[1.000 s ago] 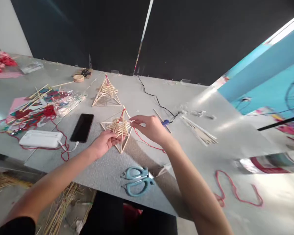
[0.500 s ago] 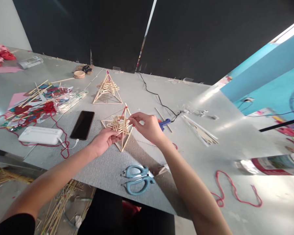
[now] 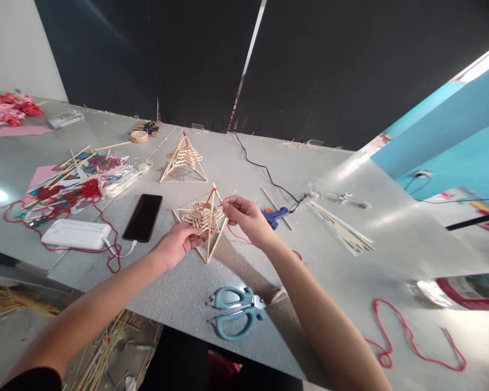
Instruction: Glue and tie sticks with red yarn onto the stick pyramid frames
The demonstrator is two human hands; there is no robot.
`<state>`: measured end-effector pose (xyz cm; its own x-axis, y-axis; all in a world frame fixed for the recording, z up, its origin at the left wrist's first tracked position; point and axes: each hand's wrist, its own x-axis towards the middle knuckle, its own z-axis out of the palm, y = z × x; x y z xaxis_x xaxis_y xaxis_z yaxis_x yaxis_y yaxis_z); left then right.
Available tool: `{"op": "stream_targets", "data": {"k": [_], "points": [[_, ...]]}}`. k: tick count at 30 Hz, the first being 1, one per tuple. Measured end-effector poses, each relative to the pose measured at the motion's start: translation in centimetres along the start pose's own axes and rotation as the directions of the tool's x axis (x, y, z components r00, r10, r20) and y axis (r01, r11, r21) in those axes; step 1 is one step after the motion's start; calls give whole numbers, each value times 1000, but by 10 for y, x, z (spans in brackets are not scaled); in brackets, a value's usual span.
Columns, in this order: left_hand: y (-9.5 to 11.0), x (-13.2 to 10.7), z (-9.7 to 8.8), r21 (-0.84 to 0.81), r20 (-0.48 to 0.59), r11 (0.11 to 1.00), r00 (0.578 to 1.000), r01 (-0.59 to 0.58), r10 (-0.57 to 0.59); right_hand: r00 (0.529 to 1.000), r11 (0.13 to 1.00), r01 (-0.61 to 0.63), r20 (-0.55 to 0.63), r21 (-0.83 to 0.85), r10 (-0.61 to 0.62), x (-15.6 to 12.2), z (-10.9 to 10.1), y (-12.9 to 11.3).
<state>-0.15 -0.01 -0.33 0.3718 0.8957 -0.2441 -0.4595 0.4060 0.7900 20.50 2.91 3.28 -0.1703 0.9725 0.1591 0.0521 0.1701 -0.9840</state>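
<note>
Because the small stick stack point(image 3: 200, 216) sits inside an open pyramid frame point(image 3: 208, 245), we see the left hand point(image 3: 181, 243) reach in from seven o'clock, its fingers curled beneath the stack and its thumb along the edge, probably to steady it. At the frame's two o'clock, the right hand point(image 3: 246, 218) has thumb and forefinger pinched together, seemingly on the red string point(image 3: 207, 202) that runs between apex and stack; we take that fine grip to suit so thin a strand. We cannot tell whether the frame rests fully on the table point(image 3: 228, 163). Scissors point(image 3: 249, 313) lie at five o'clock and a blue glue gun point(image 3: 276, 217) at three, perhaps left there for easy reach. At nine o'clock is a phone point(image 3: 143, 217), with a white power bank point(image 3: 71, 233) beyond it, and at eleven stands a second pyramid point(image 3: 184, 157), maybe set back to leave working room.
</note>
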Motion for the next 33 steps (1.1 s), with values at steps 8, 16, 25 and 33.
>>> {"op": "stream_targets", "data": {"k": [8,16,25,33], "points": [[4,-2,5,-4,1,1000,1000,5,-5,998,982,42,44,-186,-35,-1,-1,4],[3,-2,3,0,-12,1000,1000,17,-17,986,902,133,145,-411,-80,-7,-10,0],[2,-2,3,-2,33,1000,999,4,-4,989,897,114,135,-427,-62,-10,-15,-6],[1,0,1,14,34,1000,999,-3,3,987,903,150,7,-403,-161,-7,-2,0]]}}
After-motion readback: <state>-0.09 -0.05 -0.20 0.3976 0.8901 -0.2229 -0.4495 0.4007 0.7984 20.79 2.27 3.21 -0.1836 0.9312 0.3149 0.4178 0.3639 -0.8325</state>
